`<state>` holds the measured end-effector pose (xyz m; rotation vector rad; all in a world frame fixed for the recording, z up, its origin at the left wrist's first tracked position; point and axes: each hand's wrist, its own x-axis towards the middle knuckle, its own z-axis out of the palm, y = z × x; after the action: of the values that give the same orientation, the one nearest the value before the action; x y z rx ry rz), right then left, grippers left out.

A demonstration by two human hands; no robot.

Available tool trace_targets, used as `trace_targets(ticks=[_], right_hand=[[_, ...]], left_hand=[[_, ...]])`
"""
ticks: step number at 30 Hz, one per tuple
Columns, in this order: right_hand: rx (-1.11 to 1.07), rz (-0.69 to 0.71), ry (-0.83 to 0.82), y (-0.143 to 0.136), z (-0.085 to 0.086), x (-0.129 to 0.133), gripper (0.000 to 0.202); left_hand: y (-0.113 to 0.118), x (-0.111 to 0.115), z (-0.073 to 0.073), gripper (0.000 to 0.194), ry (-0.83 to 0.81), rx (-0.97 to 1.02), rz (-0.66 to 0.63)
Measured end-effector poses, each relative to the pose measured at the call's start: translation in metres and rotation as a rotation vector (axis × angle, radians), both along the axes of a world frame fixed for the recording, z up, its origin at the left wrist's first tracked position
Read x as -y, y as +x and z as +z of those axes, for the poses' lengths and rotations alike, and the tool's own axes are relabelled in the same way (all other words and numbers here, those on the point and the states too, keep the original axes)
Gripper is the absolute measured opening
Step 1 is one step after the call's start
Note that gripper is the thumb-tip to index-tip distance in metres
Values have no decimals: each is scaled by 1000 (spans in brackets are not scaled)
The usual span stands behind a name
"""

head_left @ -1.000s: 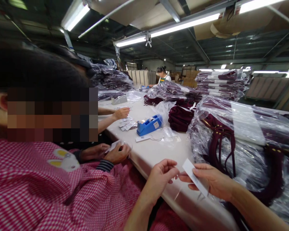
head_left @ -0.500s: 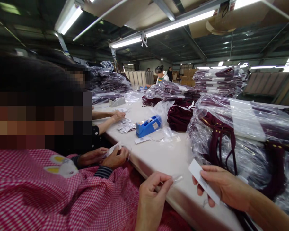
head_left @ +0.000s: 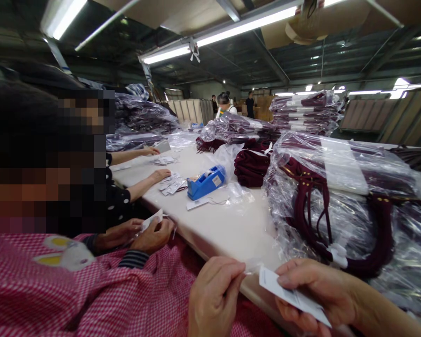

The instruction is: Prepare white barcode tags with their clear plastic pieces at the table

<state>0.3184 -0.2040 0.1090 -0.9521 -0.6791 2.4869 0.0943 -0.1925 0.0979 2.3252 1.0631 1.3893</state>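
Low in the middle, my left hand (head_left: 214,295) is closed, thumb and fingertips pinching a small clear plastic piece (head_left: 251,267); whether it is tape or a tiny bag I cannot tell. My right hand (head_left: 319,295) grips a white hang tag (head_left: 294,296), thumb on top and fingers beneath. The plastic is close to the tag's left end; contact between them is unclear. Beyond my hands, a blue tape dispenser (head_left: 206,183) stands on the white table (head_left: 228,224), with another white tag (head_left: 198,203) and its string lying in front of it.
Maroon bags in clear plastic (head_left: 347,164) are piled at the right, beside a folded maroon bundle (head_left: 251,167). To the left, a co-worker in a pink checked garment (head_left: 126,299) handles a white tag (head_left: 152,219). Another person's arm (head_left: 149,183) reaches toward several tags (head_left: 171,184).
The view has shifted right. My right hand has brought the tag nearer my left hand and tilted it flatter. The plastic piece and tag are now close together.
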Motion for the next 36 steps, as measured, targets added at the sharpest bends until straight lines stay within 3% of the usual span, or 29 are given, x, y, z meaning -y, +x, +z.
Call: trace_targets(ticks=[10,17,26,36], right_hand=[[64,35,21,5,-8,-11,26],[168,-21,69,4,-1,-12,20],[225,-6,126,-2,0,-8,17],[285,-54,173,-2,-5,-12,15]], left_hand=[[-2,-1,4,13,101,-103,-36],[-2,-3,5,18,137,-168,-64],[-1,-3,0,23,175,-268,-106],[4,-7,-8,22,336,-312,-138]])
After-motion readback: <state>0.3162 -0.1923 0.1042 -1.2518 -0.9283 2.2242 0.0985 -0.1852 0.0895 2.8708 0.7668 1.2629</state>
